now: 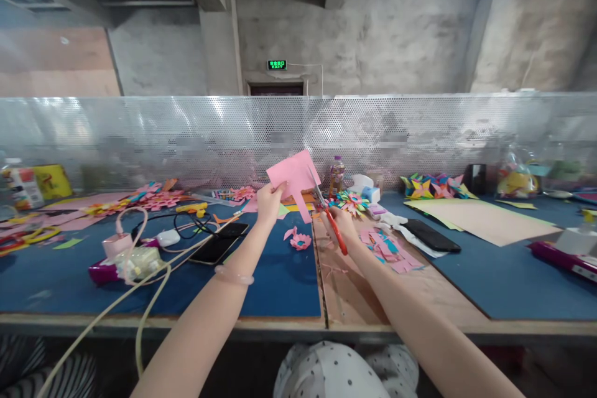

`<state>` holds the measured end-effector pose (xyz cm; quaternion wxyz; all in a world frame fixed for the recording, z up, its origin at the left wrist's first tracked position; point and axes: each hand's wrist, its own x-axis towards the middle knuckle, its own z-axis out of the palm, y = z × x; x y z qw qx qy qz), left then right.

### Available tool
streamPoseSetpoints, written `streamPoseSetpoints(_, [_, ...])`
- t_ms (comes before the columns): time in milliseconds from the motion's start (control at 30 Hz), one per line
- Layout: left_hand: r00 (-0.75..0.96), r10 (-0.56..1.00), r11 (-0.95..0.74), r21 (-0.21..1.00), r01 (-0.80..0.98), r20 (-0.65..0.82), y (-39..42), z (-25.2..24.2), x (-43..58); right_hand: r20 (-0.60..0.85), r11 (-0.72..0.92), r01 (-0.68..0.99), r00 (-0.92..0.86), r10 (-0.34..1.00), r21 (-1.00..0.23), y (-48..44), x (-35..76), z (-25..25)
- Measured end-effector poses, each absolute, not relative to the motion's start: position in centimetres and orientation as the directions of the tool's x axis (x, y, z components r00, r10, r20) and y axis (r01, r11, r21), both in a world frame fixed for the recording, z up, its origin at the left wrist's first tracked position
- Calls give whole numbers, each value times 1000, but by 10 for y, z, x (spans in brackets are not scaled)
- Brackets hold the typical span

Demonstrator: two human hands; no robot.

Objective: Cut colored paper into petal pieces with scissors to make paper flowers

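Observation:
My left hand (269, 202) pinches the left side of a pink sheet of paper (293, 172), held up above the table. A narrow strip of the sheet hangs down towards the tabletop. In my right hand (342, 227) is a pair of scissors (334, 228) with red handles. Their blades point up and away from me and lie against the right part of the sheet; how far they are spread is too small to tell. On the blue mat below sits a pink paper flower (300, 241) with a loose curled piece beside it.
Pink paper scraps (389, 250) and a black phone (431, 235) lie to the right, near large pale sheets (485, 219). A power strip (105, 272), cables and another phone (219, 244) occupy the left. A bottle (336, 175) stands before the perforated metal screen (186, 143).

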<state>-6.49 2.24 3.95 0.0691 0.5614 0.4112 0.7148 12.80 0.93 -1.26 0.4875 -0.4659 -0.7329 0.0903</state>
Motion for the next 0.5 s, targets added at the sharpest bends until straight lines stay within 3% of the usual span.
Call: streamPoseSetpoints(500, [-350,583,-644,680,351,733,23,41,-66,650,555,630,-102,753,-544,9,129,-10])
